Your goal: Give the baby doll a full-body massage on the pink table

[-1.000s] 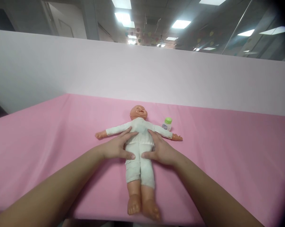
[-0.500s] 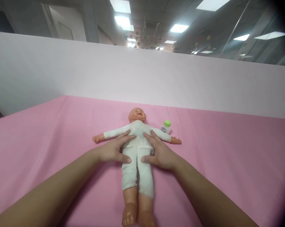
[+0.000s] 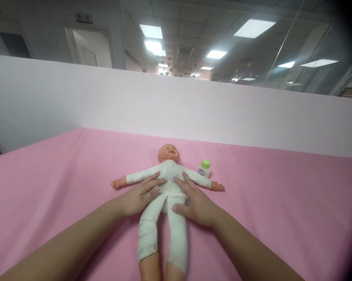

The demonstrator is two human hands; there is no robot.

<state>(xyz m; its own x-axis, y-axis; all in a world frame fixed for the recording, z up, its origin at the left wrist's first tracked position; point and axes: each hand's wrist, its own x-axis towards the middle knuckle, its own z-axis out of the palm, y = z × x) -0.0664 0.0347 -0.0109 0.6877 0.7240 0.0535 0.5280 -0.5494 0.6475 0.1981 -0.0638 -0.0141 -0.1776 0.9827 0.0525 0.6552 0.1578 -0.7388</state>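
A baby doll (image 3: 171,177) with a white cloth body lies face up on a pink sheet (image 3: 260,203), its arms stretched out to both sides and its legs toward me. My left hand (image 3: 142,195) rests on the left side of its torso, fingers spread. On the right side of the torso lies my right hand (image 3: 195,199), also with fingers spread and the thumb over the top of the leg. The doll's feet are cut off by the lower edge of the view.
Just above the doll's right-side arm stands a small clear bottle (image 3: 204,168) with a green cap. A white wall (image 3: 176,105) rises behind the pink sheet, with glass and ceiling lights beyond.
The doll's legs have moved apart, the left one swinging outward. My left thumb has drawn up toward the fingers. The whole scene sits lower in the view.
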